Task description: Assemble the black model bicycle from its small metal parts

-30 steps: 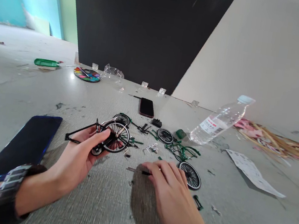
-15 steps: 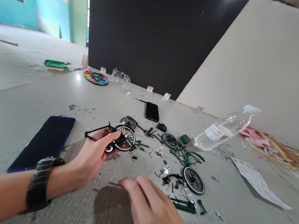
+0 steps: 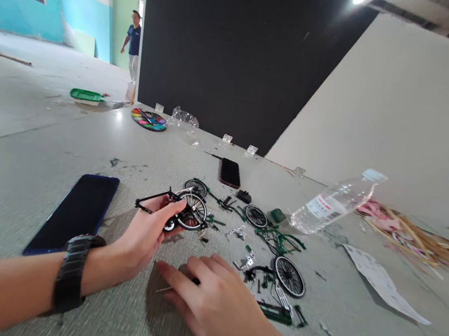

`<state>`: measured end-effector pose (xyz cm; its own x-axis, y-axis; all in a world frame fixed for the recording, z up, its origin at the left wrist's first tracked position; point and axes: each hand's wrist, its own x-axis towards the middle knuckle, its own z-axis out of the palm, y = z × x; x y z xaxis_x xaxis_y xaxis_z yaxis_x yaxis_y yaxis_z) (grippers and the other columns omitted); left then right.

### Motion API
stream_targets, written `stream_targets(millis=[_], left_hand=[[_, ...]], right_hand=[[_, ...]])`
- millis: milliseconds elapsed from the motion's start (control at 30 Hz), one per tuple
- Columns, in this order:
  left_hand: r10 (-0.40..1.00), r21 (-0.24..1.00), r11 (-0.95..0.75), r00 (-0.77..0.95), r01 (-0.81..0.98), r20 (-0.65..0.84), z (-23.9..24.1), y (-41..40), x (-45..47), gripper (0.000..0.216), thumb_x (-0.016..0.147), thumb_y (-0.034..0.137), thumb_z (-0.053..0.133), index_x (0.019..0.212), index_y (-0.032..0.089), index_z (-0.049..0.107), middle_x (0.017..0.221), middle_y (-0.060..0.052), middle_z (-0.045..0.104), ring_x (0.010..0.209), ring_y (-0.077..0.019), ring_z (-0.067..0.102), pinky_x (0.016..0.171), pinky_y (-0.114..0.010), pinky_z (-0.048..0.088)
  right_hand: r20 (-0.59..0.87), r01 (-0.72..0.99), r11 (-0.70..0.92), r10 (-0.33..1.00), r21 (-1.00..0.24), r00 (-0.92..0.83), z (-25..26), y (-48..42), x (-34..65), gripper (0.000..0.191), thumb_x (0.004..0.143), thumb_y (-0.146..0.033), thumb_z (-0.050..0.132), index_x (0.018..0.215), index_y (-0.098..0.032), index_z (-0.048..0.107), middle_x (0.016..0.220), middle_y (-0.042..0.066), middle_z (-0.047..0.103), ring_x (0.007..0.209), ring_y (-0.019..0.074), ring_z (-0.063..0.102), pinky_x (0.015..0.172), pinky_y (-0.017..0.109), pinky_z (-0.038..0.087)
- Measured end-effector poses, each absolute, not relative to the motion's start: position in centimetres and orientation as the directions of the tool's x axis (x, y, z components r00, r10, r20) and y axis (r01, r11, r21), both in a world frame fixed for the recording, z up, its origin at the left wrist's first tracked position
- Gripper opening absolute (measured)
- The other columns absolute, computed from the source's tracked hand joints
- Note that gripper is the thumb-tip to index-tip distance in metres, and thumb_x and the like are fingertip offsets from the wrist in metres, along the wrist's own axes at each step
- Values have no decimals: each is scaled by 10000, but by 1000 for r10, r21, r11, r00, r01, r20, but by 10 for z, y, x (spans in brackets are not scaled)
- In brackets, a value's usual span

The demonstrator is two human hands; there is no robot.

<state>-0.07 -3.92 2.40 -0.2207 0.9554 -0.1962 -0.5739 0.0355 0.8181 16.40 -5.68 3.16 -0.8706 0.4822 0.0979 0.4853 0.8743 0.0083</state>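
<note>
My left hand [image 3: 154, 228] is closed around a black model bicycle frame [image 3: 149, 204] with a spoked wheel [image 3: 192, 211] fitted, the thumb pressed beside the wheel. Close to the ground, my right hand [image 3: 214, 304] curls over a thin tool that looks like a small screwdriver [image 3: 163, 290]. Its pale shaft pokes out below the index finger, and the palm hides most of the dark handle. Right of my hands lie a green model bicycle frame [image 3: 276, 240], a loose wheel [image 3: 289, 276], another wheel [image 3: 256, 216] and small silver parts [image 3: 250, 258].
A large phone [image 3: 74, 214] lies left, a smaller phone [image 3: 230, 173] ahead. A clear bottle [image 3: 334, 203] leans at the right near a paper sheet [image 3: 382, 280]. Behind are a paint palette [image 3: 148, 120] and black panel [image 3: 244, 51]. A person [image 3: 133, 44] stands far back left.
My right hand has moved left and closed on the thin tool. My left hand keeps its hold on the model bicycle. The view has tilted up slightly, and a person has appeared at the back.
</note>
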Motion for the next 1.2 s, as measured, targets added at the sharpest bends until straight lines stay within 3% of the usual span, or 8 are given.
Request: stream_targets(millis=[167,533,733,833,1033,1200], left_hand=[[955,811,35,-221,-584,-200,25,-39,0,184,698,277,824,823,188,723,869,-22,761,789,-150,712,683,-217,580],[948,810,35,-237,-585,-212,28,-41,1,171,682,261,824,785,177,718,823,-7,749,730,-131,699,668,-209,575],[953,835,59,-218,-547,-210,26,-38,0,184,714,286,803,830,171,718,865,-34,771,732,-146,714,673,-223,574],[959,837,53,-207,-545,-196,25,-38,-1,205,736,295,800,879,170,722,914,-47,775,769,-155,722,696,-231,578],[967,846,45,-188,-532,-170,22,-40,-1,188,752,296,797,877,173,728,943,-56,778,782,-159,726,683,-225,576],[963,852,68,-190,-519,-192,23,-41,-1,200,745,295,805,881,169,730,924,-57,771,767,-156,724,656,-210,573]], right_hand=[[80,514,857,515,-28,-854,31,-58,163,326,1013,-389,475,1326,-317,529,925,8,678,752,208,597,686,349,404],[171,462,882,442,98,-880,25,-55,163,288,989,-290,523,1270,-263,579,863,16,642,740,190,551,704,343,364],[188,570,811,544,129,-818,31,-46,191,248,984,-282,539,1209,-262,642,832,27,635,715,191,554,654,330,361],[192,646,761,627,57,-755,31,-43,205,263,984,-260,536,1216,-258,658,833,31,645,726,190,583,661,327,399],[195,682,701,713,-207,-674,27,-47,217,245,979,-233,532,1166,-264,686,878,33,683,791,197,635,717,334,482],[184,678,668,741,-307,-646,25,-49,220,243,975,-213,524,1140,-281,689,910,28,695,815,199,640,729,340,498]])
